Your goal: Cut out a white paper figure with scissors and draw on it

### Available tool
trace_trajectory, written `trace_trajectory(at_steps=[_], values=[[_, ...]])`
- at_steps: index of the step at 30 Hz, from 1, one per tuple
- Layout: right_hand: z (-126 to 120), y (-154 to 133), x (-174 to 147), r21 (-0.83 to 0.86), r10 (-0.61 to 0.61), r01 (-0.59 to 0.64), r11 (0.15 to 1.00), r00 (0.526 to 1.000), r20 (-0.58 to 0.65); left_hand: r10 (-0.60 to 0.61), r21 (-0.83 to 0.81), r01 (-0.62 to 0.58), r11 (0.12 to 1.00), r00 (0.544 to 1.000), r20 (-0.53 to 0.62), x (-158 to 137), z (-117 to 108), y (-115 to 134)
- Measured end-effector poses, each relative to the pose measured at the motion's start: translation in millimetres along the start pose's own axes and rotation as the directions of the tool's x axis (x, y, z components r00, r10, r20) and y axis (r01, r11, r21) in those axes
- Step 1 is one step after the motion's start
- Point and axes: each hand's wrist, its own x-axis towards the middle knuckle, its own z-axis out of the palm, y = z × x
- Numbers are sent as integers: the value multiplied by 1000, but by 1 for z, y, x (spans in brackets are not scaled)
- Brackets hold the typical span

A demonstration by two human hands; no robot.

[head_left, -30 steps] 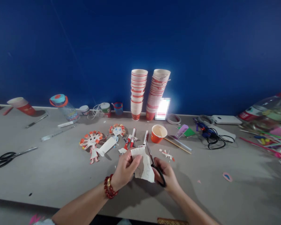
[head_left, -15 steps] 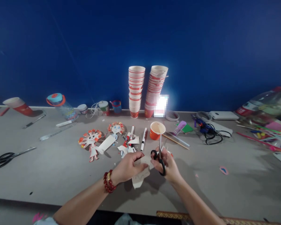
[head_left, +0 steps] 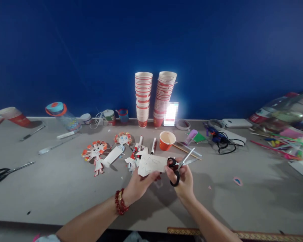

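Note:
My left hand (head_left: 138,186), with red beads at the wrist, pinches a white paper piece (head_left: 153,163) by its lower edge. Faint drawn outlines show on the paper's upper face. Black-handled scissors (head_left: 181,163) hang on the fingers of my right hand (head_left: 185,179), their blades spread and pointing up and right, away from the paper. My right fingertips also touch the paper's right end. Just beyond stands an orange paper cup (head_left: 167,143). Left of the paper lie two cut-out paper dolls, one with a red-edged dress (head_left: 98,164) and one in blue (head_left: 122,140).
Two tall stacks of paper cups, one left (head_left: 143,101) and one leaning (head_left: 163,101), stand by the blue wall. Another pair of scissors (head_left: 5,174) lies far left. A glue gun (head_left: 218,136) with black cord and plastic bottles (head_left: 275,111) are at right.
The paper has been raised and turned so that its drawn face shows lengthwise. The scissors have swung from pointing upward to pointing up and right, with the blades wider apart.

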Motion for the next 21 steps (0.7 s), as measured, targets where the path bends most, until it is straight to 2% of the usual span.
trace_trajectory(at_steps=[4, 6, 7, 9, 11, 13, 21], values=[[2, -1, 0, -38, 54, -49, 998, 990, 131, 40, 91, -23, 996, 982, -186, 6, -7, 5], [0, -2, 1, -111, 134, -109, 988, 960, 248, 50, 103, -24, 994, 965, -256, 9, -14, 10], [-1, -2, 1, -143, 172, -131, 981, 928, 331, 54, 106, -25, 994, 959, -277, 10, -17, 12], [-3, -3, 2, -206, 243, -157, 966, 824, 512, 71, 129, -34, 991, 951, -300, 11, -22, 17], [-3, -3, 2, -265, 296, -161, 951, 725, 622, 98, 173, -47, 984, 950, -297, 10, -25, 20], [-4, -4, 2, -314, 335, -159, 936, 678, 655, 111, 218, -48, 975, 951, -288, 9, -27, 23], [-5, -10, 4, -369, 389, -169, 914, 625, 677, 66, 281, -14, 960, 982, -178, 8, -28, 32]])
